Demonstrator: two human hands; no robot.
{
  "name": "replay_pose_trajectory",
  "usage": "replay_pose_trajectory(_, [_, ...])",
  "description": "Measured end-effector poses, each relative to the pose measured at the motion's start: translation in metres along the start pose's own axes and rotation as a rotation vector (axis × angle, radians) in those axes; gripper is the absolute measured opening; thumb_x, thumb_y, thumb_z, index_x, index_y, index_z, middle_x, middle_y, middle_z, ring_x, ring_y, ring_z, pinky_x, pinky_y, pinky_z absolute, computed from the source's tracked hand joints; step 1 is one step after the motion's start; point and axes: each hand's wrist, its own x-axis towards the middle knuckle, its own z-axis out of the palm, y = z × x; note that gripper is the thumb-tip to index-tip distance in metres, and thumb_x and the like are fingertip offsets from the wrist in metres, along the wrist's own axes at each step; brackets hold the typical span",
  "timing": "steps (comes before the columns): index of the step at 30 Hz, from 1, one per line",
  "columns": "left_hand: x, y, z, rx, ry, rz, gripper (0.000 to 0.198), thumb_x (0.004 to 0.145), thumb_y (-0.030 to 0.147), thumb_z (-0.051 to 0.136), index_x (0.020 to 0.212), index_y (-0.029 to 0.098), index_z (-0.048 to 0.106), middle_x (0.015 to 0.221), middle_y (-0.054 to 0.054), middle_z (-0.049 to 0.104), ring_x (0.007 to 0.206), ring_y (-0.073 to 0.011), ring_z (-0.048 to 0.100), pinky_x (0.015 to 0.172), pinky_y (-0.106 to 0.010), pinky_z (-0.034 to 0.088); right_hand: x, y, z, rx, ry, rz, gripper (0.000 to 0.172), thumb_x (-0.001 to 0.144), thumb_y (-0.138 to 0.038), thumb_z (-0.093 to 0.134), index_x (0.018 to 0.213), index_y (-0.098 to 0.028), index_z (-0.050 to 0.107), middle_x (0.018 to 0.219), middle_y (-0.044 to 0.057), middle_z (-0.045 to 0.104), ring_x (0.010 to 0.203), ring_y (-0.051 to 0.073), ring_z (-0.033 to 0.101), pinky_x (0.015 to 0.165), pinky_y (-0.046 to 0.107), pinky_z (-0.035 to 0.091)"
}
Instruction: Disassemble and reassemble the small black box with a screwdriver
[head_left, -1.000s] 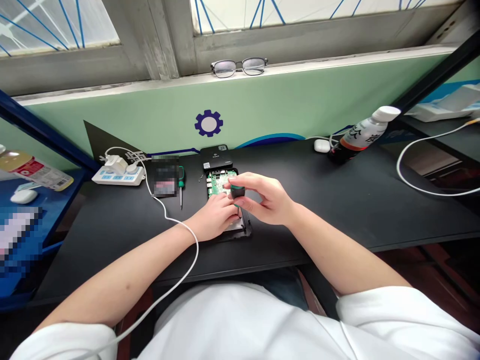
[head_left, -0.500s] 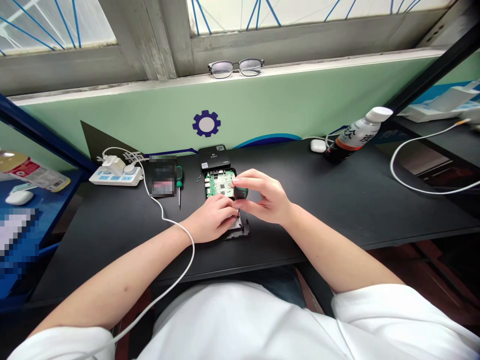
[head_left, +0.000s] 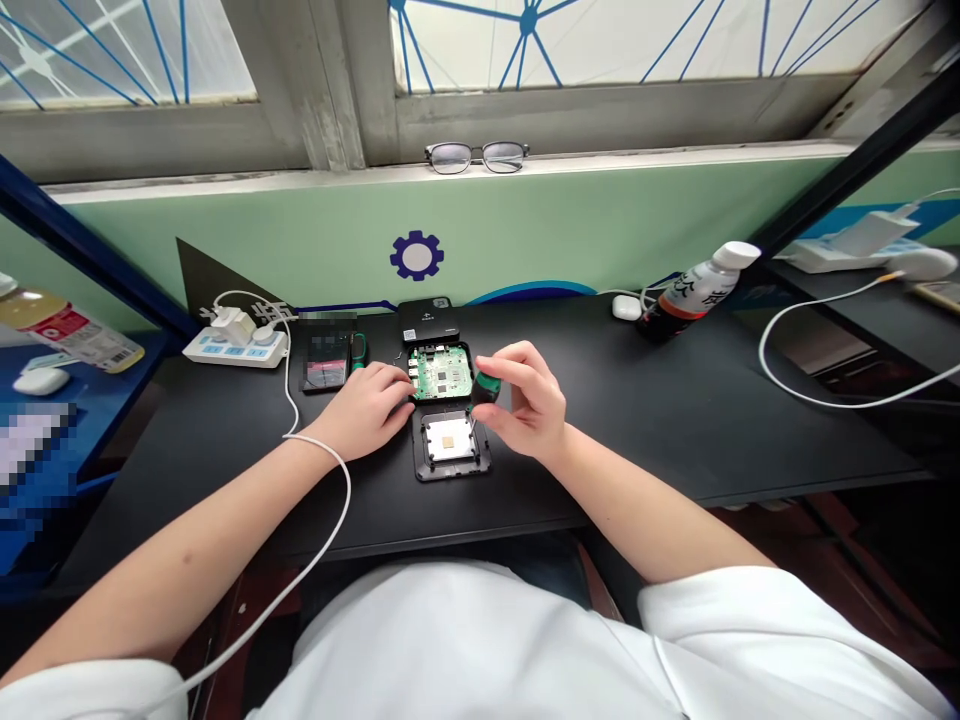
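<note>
My right hand (head_left: 529, 400) grips a short green and black screwdriver (head_left: 487, 388) between thumb and fingers. Its thin shaft points down toward the upper right of a black cover (head_left: 421, 468) with a silver metal plate (head_left: 450, 437). Above that cover lies a black case holding a green circuit board (head_left: 441, 372). My left hand (head_left: 371, 408) rests at the left side of this case, fingers stretched out and fingertips at its edge. A second green screwdriver (head_left: 358, 350) lies behind my left hand, partly hidden by it.
A black box (head_left: 429, 320) sits behind the case. A phone-like device (head_left: 328, 358) and a white power strip (head_left: 235, 347) lie at left. One white cable (head_left: 341, 505) crosses my left forearm. Rightward stand a bottle (head_left: 697, 290) and a white earbud case (head_left: 626, 307). Glasses (head_left: 477, 157) rest on the sill.
My left hand has moved left and away from the cover, uncovering the metal plate. My right hand still holds the screwdriver, in nearly the same place. The view has shifted slightly.
</note>
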Motion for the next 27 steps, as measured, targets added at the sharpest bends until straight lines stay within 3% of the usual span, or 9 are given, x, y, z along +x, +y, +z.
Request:
replay_pose_trajectory(4, [0.007, 0.002, 0.004, 0.088, 0.018, -0.073, 0.024, 0.108, 0.026, 0.049, 0.109, 0.018, 0.071, 0.115, -0.015, 0.072, 0.107, -0.0313, 0.064, 0.086, -0.045, 0.053, -0.002, -0.001, -0.001, -0.014, 0.043, 0.101, 0.032, 0.109, -0.028, 0.055, 0.136, -0.029, 0.072, 0.096, 0.005, 0.062, 0.080, 0.018, 0.065, 0.064, 0.035, 0.058])
replay_pose_trajectory(7, [0.009, 0.004, 0.010, 0.047, 0.032, -0.069, 0.024, 0.108, 0.027, 0.049, 0.112, 0.018, 0.070, 0.117, -0.015, 0.071, 0.108, -0.0307, 0.065, 0.088, -0.045, 0.054, -0.003, -0.001, 0.003, 0.066, 0.125, 0.170, 0.016, 0.103, -0.031, 0.070, 0.118, -0.029, 0.069, 0.111, 0.005, 0.062, 0.090, 0.018, 0.070, 0.073, 0.036, 0.063])
replay_pose_trajectory(11, [0.001, 0.006, 0.016, -0.099, 0.073, -0.097, 0.024, 0.108, 0.030, 0.051, 0.119, 0.019, 0.069, 0.122, -0.014, 0.070, 0.117, -0.0308, 0.064, 0.101, -0.049, 0.055, -0.005, 0.000, 0.013, 0.223, 0.145, 0.277, 0.032, 0.097, -0.033, 0.080, 0.107, -0.030, 0.050, 0.134, 0.005, 0.068, 0.085, 0.014, 0.077, 0.073, 0.034, 0.068])
replay_pose_trajectory(13, [-0.004, 0.008, 0.016, -0.180, 0.079, -0.109, 0.027, 0.108, 0.034, 0.053, 0.125, 0.019, 0.068, 0.125, -0.014, 0.069, 0.121, -0.0310, 0.063, 0.105, -0.050, 0.055, -0.006, 0.000, 0.015, 0.220, 0.147, 0.277, 0.039, 0.093, -0.033, 0.084, 0.106, -0.030, 0.047, 0.129, 0.004, 0.073, 0.077, 0.013, 0.076, 0.070, 0.033, 0.067])
replay_pose_trajectory(15, [-0.008, 0.009, 0.014, -0.236, 0.053, -0.089, 0.031, 0.108, 0.037, 0.055, 0.130, 0.020, 0.066, 0.131, -0.015, 0.067, 0.126, -0.0318, 0.061, 0.109, -0.052, 0.054, -0.008, -0.001, 0.013, 0.207, 0.140, 0.227, 0.034, 0.094, -0.034, 0.084, 0.108, -0.029, 0.054, 0.121, 0.005, 0.077, 0.075, 0.015, 0.076, 0.068, 0.034, 0.066])
replay_pose_trajectory(17, [-0.009, 0.009, 0.013, -0.258, 0.007, -0.041, 0.034, 0.107, 0.040, 0.058, 0.134, 0.020, 0.066, 0.136, -0.016, 0.065, 0.132, -0.0337, 0.057, 0.113, -0.055, 0.051, -0.009, -0.002, 0.010, 0.170, 0.131, 0.167, 0.020, 0.100, -0.038, 0.075, 0.113, -0.028, 0.064, 0.116, 0.008, 0.077, 0.081, 0.019, 0.076, 0.069, 0.037, 0.066])
replay_pose_trajectory(19, [-0.009, 0.009, 0.014, -0.262, -0.035, 0.001, 0.037, 0.105, 0.042, 0.061, 0.136, 0.021, 0.066, 0.140, -0.017, 0.064, 0.136, -0.0358, 0.054, 0.116, -0.059, 0.047, -0.010, -0.002, 0.006, 0.100, 0.123, 0.135, 0.020, 0.106, -0.041, 0.064, 0.118, -0.028, 0.074, 0.111, 0.010, 0.076, 0.089, 0.024, 0.075, 0.072, 0.042, 0.065])
replay_pose_trajectory(23, [-0.008, 0.008, 0.019, -0.272, -0.076, 0.014, 0.041, 0.103, 0.045, 0.066, 0.137, 0.023, 0.066, 0.145, -0.017, 0.062, 0.138, -0.0373, 0.051, 0.118, -0.063, 0.045, -0.011, -0.002, 0.001, 0.026, 0.123, 0.204, 0.034, 0.109, -0.040, 0.052, 0.122, -0.030, 0.080, 0.101, 0.008, 0.068, 0.086, 0.024, 0.068, 0.071, 0.044, 0.061])
replay_pose_trajectory(27, [-0.008, 0.007, 0.021, -0.276, -0.067, 0.001, 0.042, 0.103, 0.045, 0.066, 0.138, 0.023, 0.066, 0.144, -0.017, 0.063, 0.139, -0.0367, 0.051, 0.118, -0.062, 0.044, -0.007, -0.001, 0.002, 0.104, 0.163, 0.305, 0.025, 0.106, -0.030, 0.059, 0.118, -0.030, 0.081, 0.097, 0.005, 0.063, 0.080, 0.019, 0.063, 0.065, 0.036, 0.055])
